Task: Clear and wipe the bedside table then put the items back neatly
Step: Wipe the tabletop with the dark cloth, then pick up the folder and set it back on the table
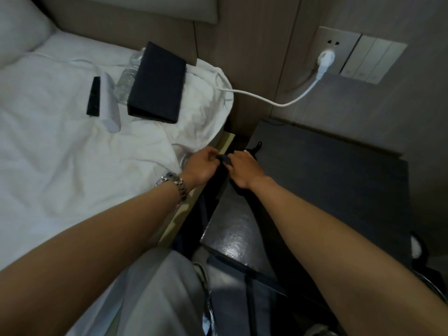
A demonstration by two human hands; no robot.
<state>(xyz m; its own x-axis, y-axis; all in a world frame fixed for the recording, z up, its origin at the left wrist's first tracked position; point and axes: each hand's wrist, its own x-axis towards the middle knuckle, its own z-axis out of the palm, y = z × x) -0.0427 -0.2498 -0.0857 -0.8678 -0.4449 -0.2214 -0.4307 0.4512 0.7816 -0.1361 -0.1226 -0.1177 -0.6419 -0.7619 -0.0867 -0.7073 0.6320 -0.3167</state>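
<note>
The dark bedside table stands right of the bed, its top bare apart from a dark cloth at its left edge. My left hand, with a metal watch on the wrist, and my right hand both pinch the cloth's upper end over the gap between bed and table. On the white bed sheet lie a black folder, a clear plastic bottle partly under the folder, a black remote and a white box.
A white cable runs from a wall plug across to the bed. Light switches sit beside the socket. A glass shows by my left hand at the bed's edge. My grey-trousered legs are below.
</note>
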